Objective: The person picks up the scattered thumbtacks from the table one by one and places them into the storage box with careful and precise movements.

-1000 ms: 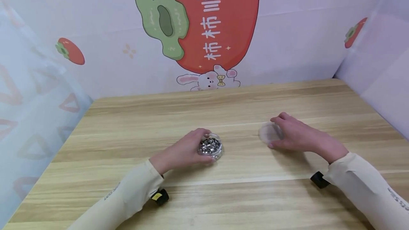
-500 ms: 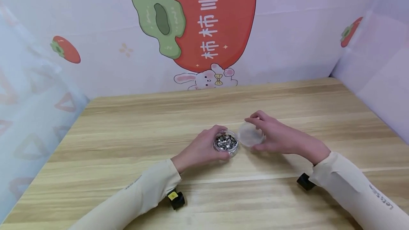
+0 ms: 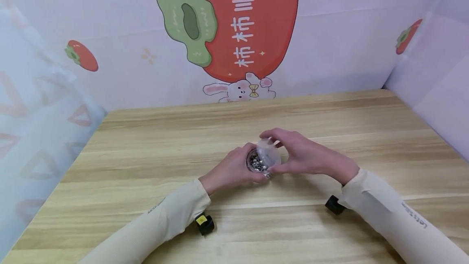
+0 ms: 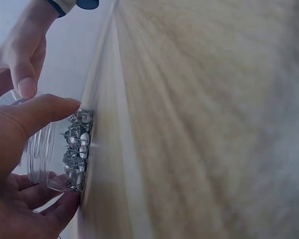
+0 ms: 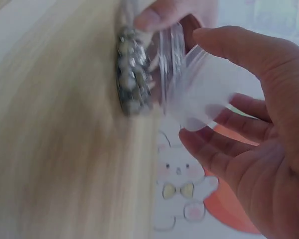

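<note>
My left hand (image 3: 231, 169) grips a clear round plastic jar (image 4: 40, 154) standing on the table, thumb on the near side and fingers round the far side. Silver thumbtacks (image 4: 75, 147) fill the bottom of it. Between the thumb and fingers of my right hand (image 3: 305, 154) is a translucent round lid (image 5: 209, 84). This lid is tilted over the jar's mouth, its left part overlapping the rim in the head view. In the right wrist view the lid's edge is right at the jar's threaded neck (image 5: 170, 64).
A wood-grain table (image 3: 176, 133) spreads round both hands. Behind it stands a wall covering (image 3: 337, 52) printed with a large red persimmon and a rabbit. Pale printed sheets hang at the left and right sides. Both forearms wear beige sleeves (image 3: 154, 219) with black wrist cameras.
My right hand has moved left with the lid, from well apart to over the jar, and the lid has tilted. My left hand has shifted the jar slightly right.
</note>
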`<control>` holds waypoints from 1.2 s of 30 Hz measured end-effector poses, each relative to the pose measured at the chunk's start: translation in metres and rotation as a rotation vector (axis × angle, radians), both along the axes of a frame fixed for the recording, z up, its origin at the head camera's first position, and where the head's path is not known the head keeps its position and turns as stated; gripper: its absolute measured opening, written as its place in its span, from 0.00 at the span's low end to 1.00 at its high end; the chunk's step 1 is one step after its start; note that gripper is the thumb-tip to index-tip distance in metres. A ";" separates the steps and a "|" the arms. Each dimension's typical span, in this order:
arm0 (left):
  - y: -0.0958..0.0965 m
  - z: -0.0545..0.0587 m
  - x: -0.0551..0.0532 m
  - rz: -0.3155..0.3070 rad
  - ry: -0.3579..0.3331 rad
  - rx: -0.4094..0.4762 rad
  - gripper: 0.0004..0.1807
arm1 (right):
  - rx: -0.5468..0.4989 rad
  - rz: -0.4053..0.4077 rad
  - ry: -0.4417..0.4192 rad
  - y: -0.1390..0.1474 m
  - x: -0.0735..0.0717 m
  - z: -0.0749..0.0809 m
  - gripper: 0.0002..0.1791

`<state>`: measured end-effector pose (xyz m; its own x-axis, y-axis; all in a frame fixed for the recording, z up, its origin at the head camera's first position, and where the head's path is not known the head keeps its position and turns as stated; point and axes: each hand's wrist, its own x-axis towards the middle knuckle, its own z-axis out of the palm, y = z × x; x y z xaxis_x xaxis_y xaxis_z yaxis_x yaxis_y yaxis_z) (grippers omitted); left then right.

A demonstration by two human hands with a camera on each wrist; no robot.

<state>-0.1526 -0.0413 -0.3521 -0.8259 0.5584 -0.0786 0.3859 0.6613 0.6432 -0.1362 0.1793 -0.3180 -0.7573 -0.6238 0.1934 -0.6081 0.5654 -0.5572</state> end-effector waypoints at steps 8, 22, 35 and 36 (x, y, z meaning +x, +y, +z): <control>0.008 0.001 -0.002 -0.007 -0.006 -0.032 0.44 | 0.175 0.014 0.020 -0.014 0.001 0.000 0.39; 0.009 0.004 -0.001 -0.031 0.013 -0.027 0.45 | 0.298 -0.005 0.032 -0.027 0.006 0.013 0.37; -0.002 0.006 -0.001 -0.030 -0.005 -0.021 0.46 | 0.294 0.051 0.008 -0.034 0.004 0.011 0.38; -0.002 0.007 -0.001 -0.031 -0.009 -0.019 0.45 | 0.296 0.042 0.019 -0.034 0.004 0.011 0.38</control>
